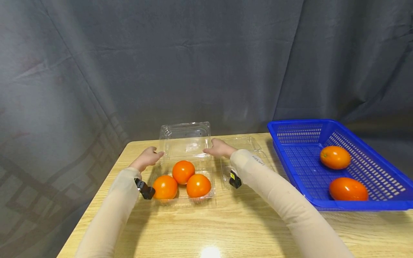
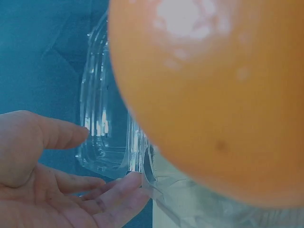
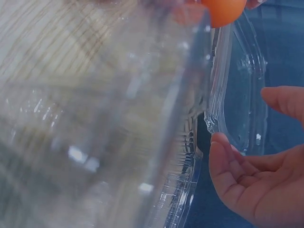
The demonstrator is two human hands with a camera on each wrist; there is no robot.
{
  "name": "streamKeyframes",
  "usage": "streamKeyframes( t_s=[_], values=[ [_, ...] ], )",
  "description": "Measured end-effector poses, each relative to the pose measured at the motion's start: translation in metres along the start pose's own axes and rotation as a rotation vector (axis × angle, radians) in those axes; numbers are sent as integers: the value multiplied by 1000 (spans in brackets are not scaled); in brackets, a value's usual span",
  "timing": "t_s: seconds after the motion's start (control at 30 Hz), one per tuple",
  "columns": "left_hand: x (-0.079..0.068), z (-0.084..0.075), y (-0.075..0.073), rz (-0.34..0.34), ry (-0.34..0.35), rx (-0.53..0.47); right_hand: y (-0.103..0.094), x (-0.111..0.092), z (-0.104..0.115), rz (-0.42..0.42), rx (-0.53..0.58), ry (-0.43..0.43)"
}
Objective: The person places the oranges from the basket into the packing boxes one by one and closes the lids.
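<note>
Closest in on my feed, two pale sleeves (image 1: 106,211) reach over the desk (image 1: 180,229) to the hands. Between the wrists, on my side of them, I've got the left fruit (image 1: 165,187), orange and right up by the left wrist, and the right fruit (image 1: 198,186) over toward the right forearm. The back fruit (image 1: 183,172) sits just past those two, between the hands and a little nearer me. All three rest in a clear tray (image 1: 201,166).

Now the left hand (image 1: 146,158): thumb spread well away from lightly bent fingers, grasping nothing, fingertips at the plastic edge. And the right hand (image 1: 220,148) mirrors it, thumb apart, fingers loosely bent, nothing gripped; I can't tell whether its fingertips touch the plastic.

Between and just beyond the hands, the clear lid (image 1: 185,136) stands raised. Right of the right hand, another clear container (image 1: 248,143) lies partly hidden by the forearm. Farther right, a blue basket (image 1: 292,168) carries two more orange fruits (image 1: 335,157). Beyond both hands hangs a dark curtain (image 1: 193,71).
</note>
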State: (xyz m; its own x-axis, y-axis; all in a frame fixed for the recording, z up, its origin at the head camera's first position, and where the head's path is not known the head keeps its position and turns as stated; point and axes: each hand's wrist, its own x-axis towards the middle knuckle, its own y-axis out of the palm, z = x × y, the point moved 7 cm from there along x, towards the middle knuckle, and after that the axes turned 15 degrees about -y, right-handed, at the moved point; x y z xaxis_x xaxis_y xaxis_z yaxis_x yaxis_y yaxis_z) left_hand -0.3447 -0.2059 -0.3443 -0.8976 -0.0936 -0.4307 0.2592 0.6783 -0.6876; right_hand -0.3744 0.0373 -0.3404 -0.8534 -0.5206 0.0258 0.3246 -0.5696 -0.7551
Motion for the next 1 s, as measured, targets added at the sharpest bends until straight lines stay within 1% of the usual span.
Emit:
streamKeyframes(
  t_s=[0.17, 0.37, 0.47, 0.73, 1.0],
  values=[
    [1, 0, 0, -1, -5, -37, -1, -1, -1, -23, 50, 7],
    [3, 0, -1, 8, -5, -84, -3, 0, -1, -42, 56, -4],
    [3, 0, 0, 20, -5, -96, -4, 0, -2, -49, 62, 7],
    [2, -2, 1, 37, 27, -98, -4, -3, -5, -65, 146, 35],
    [2, -1, -1, 35, 24, -96, -4, -2, -6, -90, 225, 48]
  ],
)
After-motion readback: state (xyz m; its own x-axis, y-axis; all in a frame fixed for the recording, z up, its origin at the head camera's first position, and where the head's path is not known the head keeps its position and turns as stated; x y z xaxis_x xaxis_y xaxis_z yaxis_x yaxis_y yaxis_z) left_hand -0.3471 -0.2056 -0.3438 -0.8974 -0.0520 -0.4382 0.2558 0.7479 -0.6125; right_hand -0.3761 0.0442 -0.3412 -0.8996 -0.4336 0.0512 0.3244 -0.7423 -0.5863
